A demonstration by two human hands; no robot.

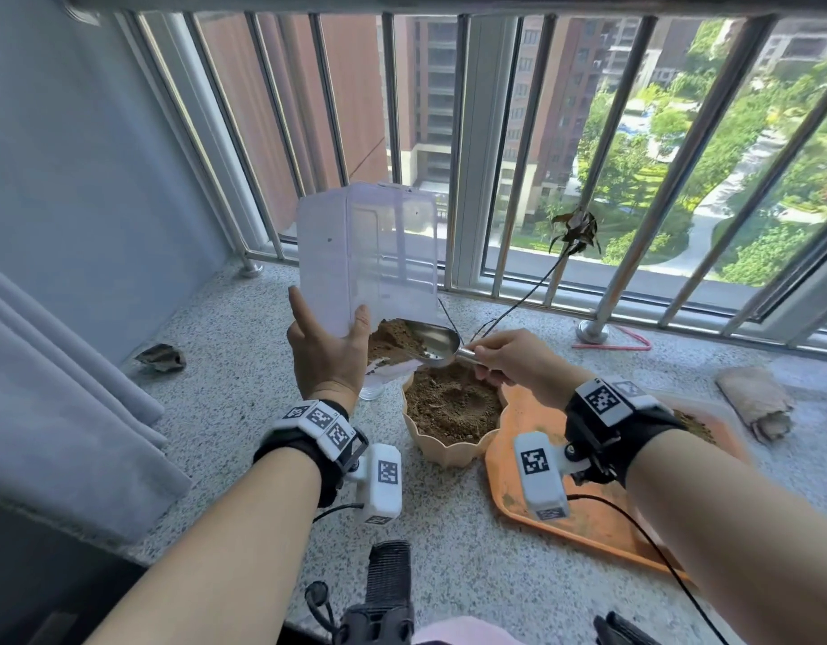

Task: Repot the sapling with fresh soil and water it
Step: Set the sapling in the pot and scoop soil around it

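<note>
At the far left a grey curtain (53,388) hangs beside the speckled stone worktop (244,388), and a brown shard (161,357) lies on the stone near the wall. The left hand (327,351) is raised, its grip closed around the lower end of a clear plastic container (367,253) that is tipped so its mouth points down toward the pot; brown soil (393,339) lies at that mouth. A white tracker band with black-and-white square code markers (320,423) circles the left wrist; no readable writing shows on it or on the container. Just beside the container's mouth is the bowl of a metal scoop (432,342), whose handle the right hand (523,365) grips with curled fingers. Below both sits a cream scalloped flowerpot (448,451) filled with soil that has a hollow in the middle. The pot stands touching the left edge of an orange tray (588,519) dusted with soil. The sapling (574,232), a thin dark stem with withered leaves, rises behind the scoop and leans against the window bars (625,253); its base is hidden. A pink hanger (630,342) lies by a bar's foot, and a brown rag (755,398) lies at the far right.
</note>
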